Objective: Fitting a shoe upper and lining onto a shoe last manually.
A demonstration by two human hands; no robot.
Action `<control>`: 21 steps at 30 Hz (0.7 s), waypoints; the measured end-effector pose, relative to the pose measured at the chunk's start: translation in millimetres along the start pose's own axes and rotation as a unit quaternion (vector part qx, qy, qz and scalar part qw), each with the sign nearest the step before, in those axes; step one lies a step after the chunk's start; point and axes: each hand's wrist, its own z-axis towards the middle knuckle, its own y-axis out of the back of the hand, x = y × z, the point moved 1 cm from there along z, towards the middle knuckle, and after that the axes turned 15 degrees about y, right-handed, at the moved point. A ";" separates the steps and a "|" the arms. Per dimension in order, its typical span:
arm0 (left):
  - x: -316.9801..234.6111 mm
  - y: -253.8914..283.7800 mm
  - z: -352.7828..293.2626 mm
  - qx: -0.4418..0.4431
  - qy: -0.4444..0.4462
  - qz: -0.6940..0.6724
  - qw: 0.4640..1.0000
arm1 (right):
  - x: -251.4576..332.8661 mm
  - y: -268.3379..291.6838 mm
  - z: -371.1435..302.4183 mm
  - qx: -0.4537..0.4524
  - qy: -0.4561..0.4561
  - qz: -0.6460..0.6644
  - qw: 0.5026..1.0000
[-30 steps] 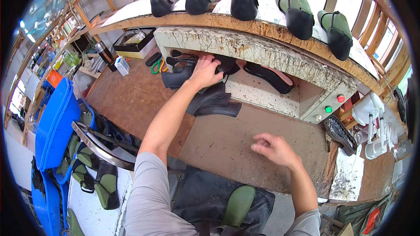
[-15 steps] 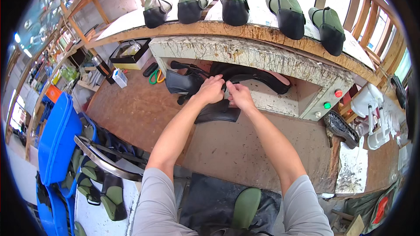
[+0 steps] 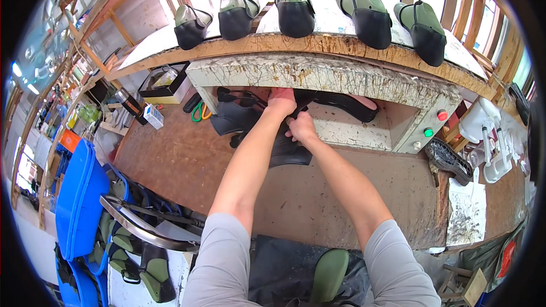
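Note:
My left hand (image 3: 282, 101) reaches under the front edge of the paint-stained box, and its fingers are hidden among the black pieces inside. Just below and to its right, my right hand (image 3: 302, 128) has its fingers curled closed on a black shoe upper (image 3: 287, 150) at the box's opening. More black leather shoe uppers (image 3: 230, 116) are heaped to the left of my hands. A curved black piece with a pinkish lining (image 3: 347, 105) lies inside the box on the right. On the dark apron over my lap rests a green shoe last (image 3: 330, 276).
Several green lasts with black uppers (image 3: 296, 17) stand along the wooden shelf (image 3: 318, 41) above the white box (image 3: 318, 68). Scissors (image 3: 200, 112) and a small carton (image 3: 153, 116) lie at left. Blue bins (image 3: 82, 199) stand lower left. A dark sole (image 3: 449, 161) lies at right.
My left hand has moved forward, deeper under the box's edge, so its fingers are now hidden. My right hand has dropped slightly beside the black upper. The view has shifted a little.

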 end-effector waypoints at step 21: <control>35.2 14.8 -38.1 -0.005 0.033 0.057 0.998 | 5.8 142.7 -213.4 -0.119 0.031 0.169 0.978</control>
